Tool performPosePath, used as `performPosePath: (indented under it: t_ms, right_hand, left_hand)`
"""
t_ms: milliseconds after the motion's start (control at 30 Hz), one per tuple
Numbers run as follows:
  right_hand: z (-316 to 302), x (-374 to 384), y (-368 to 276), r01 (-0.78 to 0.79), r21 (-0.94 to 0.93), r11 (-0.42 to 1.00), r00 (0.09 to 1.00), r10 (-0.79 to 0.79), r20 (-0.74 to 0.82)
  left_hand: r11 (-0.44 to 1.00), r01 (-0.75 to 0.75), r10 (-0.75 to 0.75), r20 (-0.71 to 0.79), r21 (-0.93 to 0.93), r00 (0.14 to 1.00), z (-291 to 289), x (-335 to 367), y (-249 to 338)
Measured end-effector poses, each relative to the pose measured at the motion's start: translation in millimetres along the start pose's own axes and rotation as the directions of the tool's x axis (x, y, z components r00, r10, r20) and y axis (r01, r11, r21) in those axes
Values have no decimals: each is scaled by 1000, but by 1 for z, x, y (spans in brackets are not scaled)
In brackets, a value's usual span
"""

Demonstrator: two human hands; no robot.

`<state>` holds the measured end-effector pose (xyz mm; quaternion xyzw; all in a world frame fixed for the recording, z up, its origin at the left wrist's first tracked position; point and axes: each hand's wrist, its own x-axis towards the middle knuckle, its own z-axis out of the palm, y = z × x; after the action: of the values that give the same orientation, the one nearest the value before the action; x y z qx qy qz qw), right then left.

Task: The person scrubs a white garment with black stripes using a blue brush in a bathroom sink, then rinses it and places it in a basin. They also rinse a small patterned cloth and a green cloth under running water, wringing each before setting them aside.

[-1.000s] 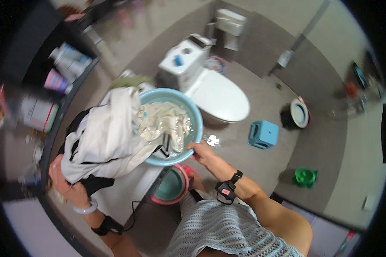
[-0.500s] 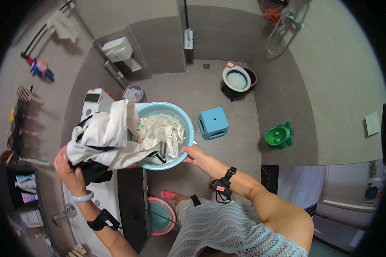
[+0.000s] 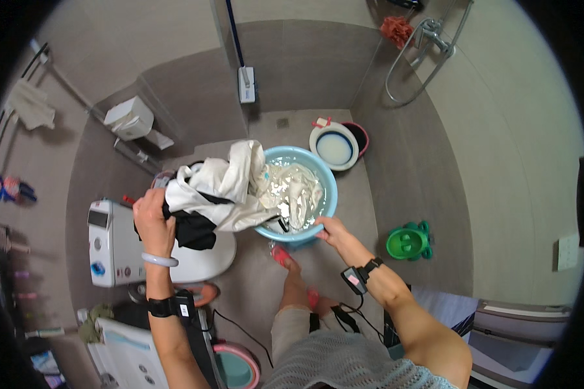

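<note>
Grey floor [image 3: 259, 279] bore a white toilet [image 3: 204, 260], a pink-rimmed basin [image 3: 255, 367] and the person's red slippers [image 3: 279, 255], one partly hidden.

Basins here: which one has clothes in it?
The light-blue basin, gripped by its rim in the right hand: white clothes lie inside. The pink-rimmed basin and the white-rimmed basin show none.

1. The place is looking like a home bathroom.
2. A white toilet [image 3: 204, 262] is standing on the left, and a paper box [image 3: 130, 118] is hanging on the wall near it.
3. A shower hose [image 3: 394, 93] and a red bath puff [image 3: 397, 30] are hanging on the right.
4. A drain [image 3: 283, 123] is sitting in the grey floor [image 3: 256, 272].
5. A white towel [image 3: 31, 104] is hanging at the far left.
</note>
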<state>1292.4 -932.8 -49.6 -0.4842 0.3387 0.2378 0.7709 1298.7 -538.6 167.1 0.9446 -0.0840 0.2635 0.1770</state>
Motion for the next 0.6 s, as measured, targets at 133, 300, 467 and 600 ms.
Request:
performPosePath:
  t_ms: [133,300,467,600]
  right_hand:
    - [-6,98,-17,-32,101,994,999,35,-32]
    - [-27,289,-17,-31,98,995,993,42,-115]
    - [-58,478,-8,-82,67,994,987,90,-133]
    - [-82,562,15,-48,72,996,995,54,-87]
  left_hand:
    - [1000,-27,26,113,8,993,95,66,-41]
    - [998,-68,68,225,-9,972,272,119,-108]
    - [998,-54,44,244,33,969,448,119,-156]
    - [995,-74,51,293,67,955,517,99,-173]
